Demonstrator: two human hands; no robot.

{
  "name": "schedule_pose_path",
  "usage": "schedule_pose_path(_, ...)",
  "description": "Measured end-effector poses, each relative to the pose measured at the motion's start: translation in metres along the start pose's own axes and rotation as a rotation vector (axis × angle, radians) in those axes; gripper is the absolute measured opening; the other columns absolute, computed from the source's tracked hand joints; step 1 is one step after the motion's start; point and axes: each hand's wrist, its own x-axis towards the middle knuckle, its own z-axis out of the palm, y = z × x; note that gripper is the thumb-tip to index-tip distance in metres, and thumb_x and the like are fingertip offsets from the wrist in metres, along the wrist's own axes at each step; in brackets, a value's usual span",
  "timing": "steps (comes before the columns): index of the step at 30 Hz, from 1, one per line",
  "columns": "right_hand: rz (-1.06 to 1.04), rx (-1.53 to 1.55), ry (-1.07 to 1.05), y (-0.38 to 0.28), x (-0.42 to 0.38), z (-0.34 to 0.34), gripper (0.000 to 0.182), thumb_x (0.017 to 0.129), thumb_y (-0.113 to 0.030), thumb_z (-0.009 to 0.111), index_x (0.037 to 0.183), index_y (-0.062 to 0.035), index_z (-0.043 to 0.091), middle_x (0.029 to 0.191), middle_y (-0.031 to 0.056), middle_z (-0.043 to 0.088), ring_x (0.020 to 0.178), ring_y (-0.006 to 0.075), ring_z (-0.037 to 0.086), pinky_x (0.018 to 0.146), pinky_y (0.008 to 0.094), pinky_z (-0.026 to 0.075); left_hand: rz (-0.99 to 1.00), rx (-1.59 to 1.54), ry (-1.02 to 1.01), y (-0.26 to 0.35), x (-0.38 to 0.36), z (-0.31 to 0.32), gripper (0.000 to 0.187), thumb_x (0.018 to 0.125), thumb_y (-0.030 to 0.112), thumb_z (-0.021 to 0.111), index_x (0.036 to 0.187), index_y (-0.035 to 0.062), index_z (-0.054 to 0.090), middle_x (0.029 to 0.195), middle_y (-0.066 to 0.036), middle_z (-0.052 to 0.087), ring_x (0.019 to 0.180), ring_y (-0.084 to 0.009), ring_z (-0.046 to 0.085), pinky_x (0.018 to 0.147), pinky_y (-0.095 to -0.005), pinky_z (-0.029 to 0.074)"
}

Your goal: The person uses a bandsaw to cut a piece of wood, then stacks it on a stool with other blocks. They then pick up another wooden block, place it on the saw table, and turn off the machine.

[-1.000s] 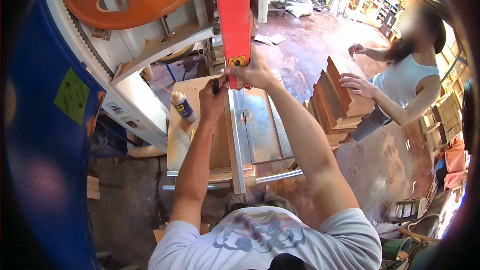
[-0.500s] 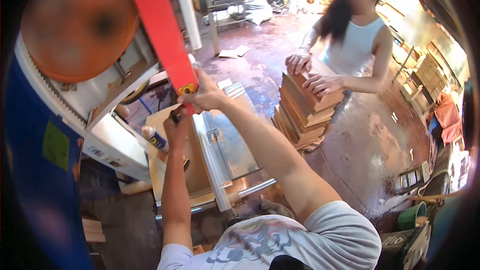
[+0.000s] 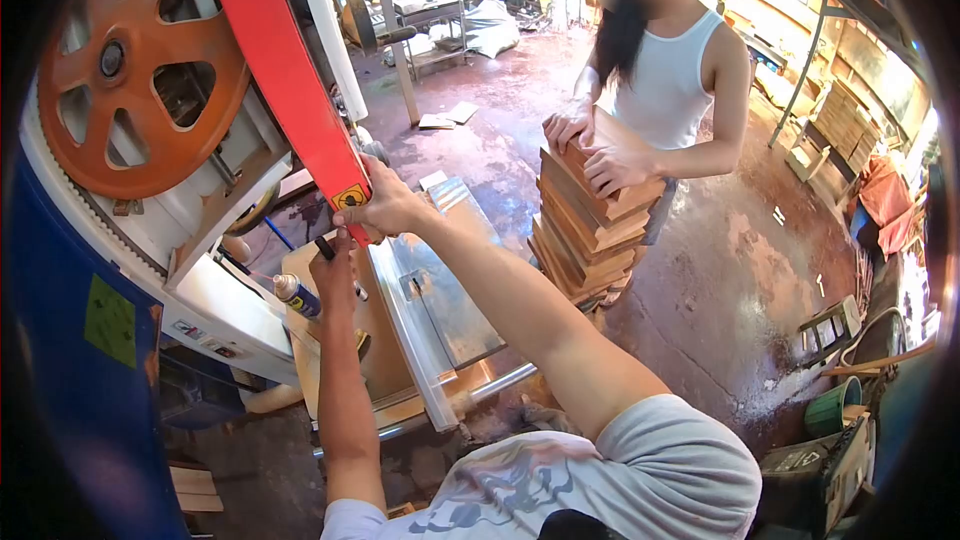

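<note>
My right hand (image 3: 392, 202) is closed around the lower end of a long red blade guard (image 3: 290, 90), beside its yellow warning label. Just below, my left hand (image 3: 337, 265) has its fingers curled round a short black handle-like piece (image 3: 324, 248), right at the guard's bottom tip; its kind I cannot tell. The guard slants up along the open front of a band saw, whose orange spoked wheel (image 3: 112, 60) is exposed at upper left. Under my hands lies the saw's table (image 3: 385, 365), with a metal fence rail (image 3: 410, 330) across it.
A spray can (image 3: 296, 295) stands on the saw table by my left forearm. Across from me, a person in a white tank top (image 3: 665, 80) rests both hands on a tall stack of wooden boards (image 3: 590, 220). A green bucket (image 3: 832, 408) sits at the right.
The view has shifted, so the guard, my hands and the other person appear farther left. Both my hands stay at the guard's lower end.
</note>
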Motion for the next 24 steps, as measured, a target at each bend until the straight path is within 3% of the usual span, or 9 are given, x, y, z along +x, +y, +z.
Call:
schedule_pose_path(3,0.050,0.039,-0.040,-0.014,-0.004,-0.008,0.108,0.060,-0.033,0.094,0.143,0.0029,0.034,0.125,0.0240,0.056,0.112,0.0320,0.059,0.093,0.0391,0.051,0.096,-0.040,-0.068,-0.010,0.010,-0.006,0.035,0.096,0.031,0.067,0.112,0.0000,0.071,0.064,0.005,0.053,0.051,-0.0013,0.041,0.046,-0.0200,0.029)
schedule_pose_path(7,0.107,0.042,-0.064,-0.014,-0.005,-0.007,0.106,0.061,-0.032,0.093,0.143,0.0023,0.035,0.120,0.0225,0.059,0.109,0.0303,0.061,0.087,0.0389,0.054,0.403,0.181,-0.024,-0.011,0.002,-0.004,0.033,0.095,0.033,0.067,0.098,0.0012,0.072,0.063,0.005,0.052,0.051,-0.0023,0.042,0.047,-0.0224,0.031)
schedule_pose_path(10,-0.034,-0.025,0.024,0.000,-0.001,0.002,0.103,0.062,-0.029,0.093,0.142,0.0009,0.035,0.114,0.0202,0.062,0.103,0.0281,0.063,0.079,0.0382,0.056,0.275,0.174,-0.020,-0.010,0.004,-0.005,0.034,0.096,0.032,0.065,0.103,-0.0007,0.071,0.074,-0.001,0.062,0.064,-0.0076,0.052,0.058,-0.0261,0.042)
schedule_pose_path(12,-0.019,0.060,-0.010,0.005,0.002,0.004,0.101,0.063,-0.027,0.093,0.142,0.0007,0.035,0.112,0.0190,0.063,0.101,0.0275,0.064,0.078,0.0380,0.056,0.030,0.177,-0.012,-0.005,0.003,-0.006,0.038,0.097,0.031,0.064,0.114,-0.0027,0.070,0.086,-0.005,0.069,0.079,-0.0120,0.060,0.072,-0.0287,0.048)
schedule_pose_path(15,0.007,0.097,-0.033,0.002,0.000,-0.002,0.101,0.064,-0.025,0.093,0.142,0.0006,0.034,0.108,0.0186,0.064,0.091,0.0256,0.067,0.068,0.0364,0.057,0.029,0.163,-0.017,0.001,0.001,-0.002,0.038,0.097,0.030,0.065,0.114,-0.0033,0.070,0.090,-0.008,0.070,0.086,-0.0145,0.060,0.078,-0.0301,0.047)
schedule_pose_path(17,0.046,0.113,-0.055,-0.006,-0.002,-0.003,0.101,0.065,-0.026,0.092,0.142,0.0003,0.033,0.103,0.0182,0.065,0.080,0.0234,0.067,0.059,0.0350,0.056,0.325,0.208,-0.004,-0.017,0.009,-0.004,0.035,0.096,0.032,0.067,0.103,-0.0016,0.071,0.078,-0.003,0.064,0.074,-0.0111,0.056,0.069,-0.0282,0.044)
schedule_pose_path(19,0.092,0.132,-0.082,-0.010,-0.004,-0.006,0.103,0.064,-0.027,0.092,0.143,-0.0003,0.031,0.098,0.0173,0.066,0.069,0.0207,0.066,0.050,0.0336,0.053,0.492,0.244,0.006,-0.017,0.005,-0.004,0.034,0.095,0.033,0.067,0.098,-0.0010,0.072,0.073,0.000,0.061,0.069,-0.0094,0.054,0.064,-0.0274,0.042)
schedule_pose_path(21,0.102,0.133,-0.092,-0.008,-0.005,-0.005,0.103,0.065,-0.027,0.092,0.143,-0.0009,0.030,0.092,0.0161,0.066,0.059,0.0182,0.064,0.042,0.0320,0.050,0.535,0.267,0.014,-0.012,0.000,-0.001,0.034,0.095,0.032,0.067,0.099,-0.0015,0.072,0.074,-0.001,0.062,0.069,-0.0095,0.054,0.064,-0.0277,0.042)
schedule_pose_path(24,0.064,0.096,-0.068,-0.006,-0.002,-0.003,0.101,0.066,-0.026,0.092,0.142,-0.0012,0.030,0.088,0.0148,0.066,0.055,0.0175,0.062,0.040,0.0318,0.049,0.098,0.291,-0.003,-0.003,0.003,-0.006,0.037,0.097,0.029,0.064,0.113,-0.0042,0.070,0.087,-0.007,0.068,0.080,-0.0133,0.058,0.074,-0.0301,0.046)
